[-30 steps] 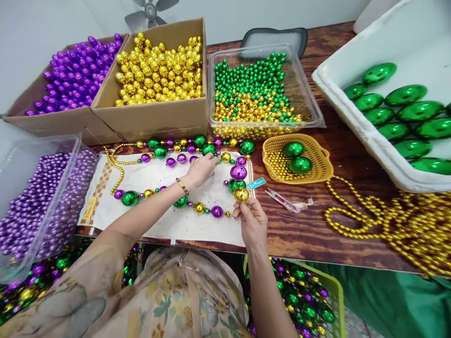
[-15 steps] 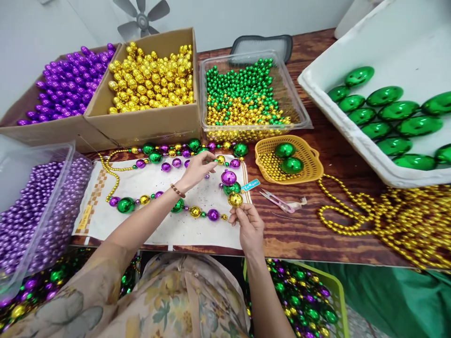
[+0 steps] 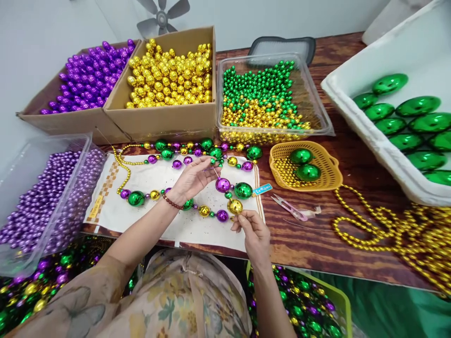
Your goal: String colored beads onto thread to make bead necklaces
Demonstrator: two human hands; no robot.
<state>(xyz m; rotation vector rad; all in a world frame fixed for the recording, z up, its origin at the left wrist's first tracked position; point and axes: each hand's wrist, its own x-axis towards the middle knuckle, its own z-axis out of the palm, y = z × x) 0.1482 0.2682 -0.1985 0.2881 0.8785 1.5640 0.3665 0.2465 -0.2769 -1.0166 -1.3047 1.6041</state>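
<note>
Beadwork workshop, one wooden table [image 3: 303, 251].
We list cardboard boxes [image 3: 162, 124] and clear tubs [image 3: 322, 130] of loose beads [image 3: 169, 75], snips [image 3: 295, 211], and a bead strand [image 3: 235, 206] over cloth [image 3: 141, 176].

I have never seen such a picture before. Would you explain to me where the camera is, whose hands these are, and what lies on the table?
There is no machine here: a person works with two bare hands. The camera is worn on the person's head, looking forward and down, so the arms come in from the bottom.

The left hand, with a bracelet on its wrist, pinches a bead string. The right hand holds a gold ball below it.

Under the hands, a white cloth lies on the wooden table, with more strung beads on it. Around it are cardboard boxes of purple and gold beads, a yellow basket and small scissors.
</note>
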